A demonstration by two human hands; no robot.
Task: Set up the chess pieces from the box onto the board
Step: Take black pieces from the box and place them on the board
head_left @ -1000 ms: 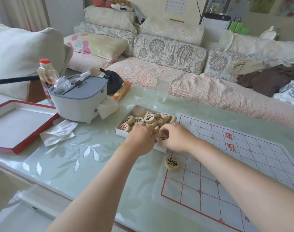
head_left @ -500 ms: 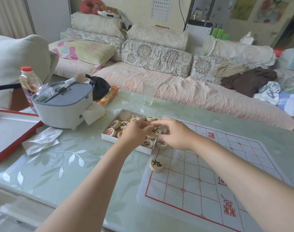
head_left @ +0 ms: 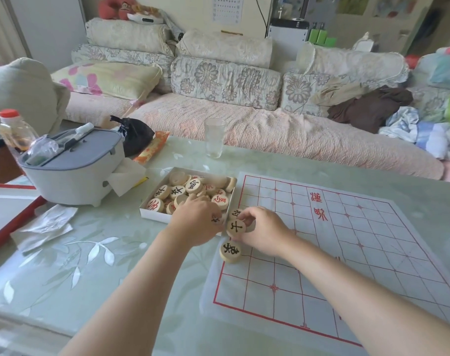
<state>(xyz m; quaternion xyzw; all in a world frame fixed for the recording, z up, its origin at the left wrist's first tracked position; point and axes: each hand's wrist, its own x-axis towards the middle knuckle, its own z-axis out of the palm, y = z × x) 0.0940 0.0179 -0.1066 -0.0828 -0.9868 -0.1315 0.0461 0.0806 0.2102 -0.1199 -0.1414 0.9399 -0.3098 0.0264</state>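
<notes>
Two hands meet at the near right corner of the box [head_left: 154, 217], where it borders the red-lined board [head_left: 347, 265]. The right hand [head_left: 263, 233] pinches a black-marked disc [head_left: 236, 226] between thumb and fingertips, face up, over the board's left edge. A second disc [head_left: 235, 214] peeks out just behind it, mostly hidden by the fingers. A placed piece [head_left: 230, 250] lies flat on that same edge line, just beside the held one.

The left hand [head_left: 197, 223] covers the box corner knuckles-up, fingers curled down. A sliver of black marking shows beneath them, but I cannot tell whether they grip anything. Loose pieces [head_left: 193, 187] are heaped in the box, red and black characters mixed, some face down. The right forearm crosses the board's near left part.

On the pale green table [head_left: 90, 265], a grey lidded container [head_left: 75, 165] stands left of the box, with a white tissue [head_left: 126, 176] between them. Behind the container are a red-capped bottle [head_left: 13, 129], a black bag [head_left: 135, 136] and an orange packet [head_left: 152, 147]. A clear glass [head_left: 214, 141] stands beyond the box. Crumpled paper [head_left: 44, 227] and a red-edged tray [head_left: 16, 222] lie at the left, and a cushioned sofa [head_left: 270, 134] runs behind the table.
</notes>
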